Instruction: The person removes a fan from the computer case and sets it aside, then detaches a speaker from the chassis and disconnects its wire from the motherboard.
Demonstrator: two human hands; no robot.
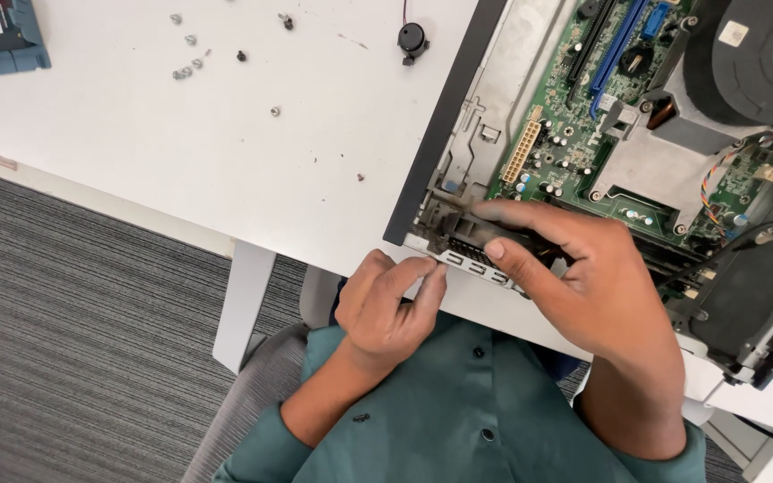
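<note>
The picture is bright all over, with soft, even light like daylight. The white table [225, 152] shines pale but has no hard glare. Small screws [188, 67] on the table make only tiny, faint shadows. The right hand [583, 286] makes a soft dark patch just under its fingers, on the near edge of the open computer case [458, 134]. The left hand [386, 309] looks a little blurry, and so does the green shirt [467, 411] below the table. The green board [565, 116] inside the case looks sharp. The far right part of the case is darker. The table edge looks slanted.
</note>
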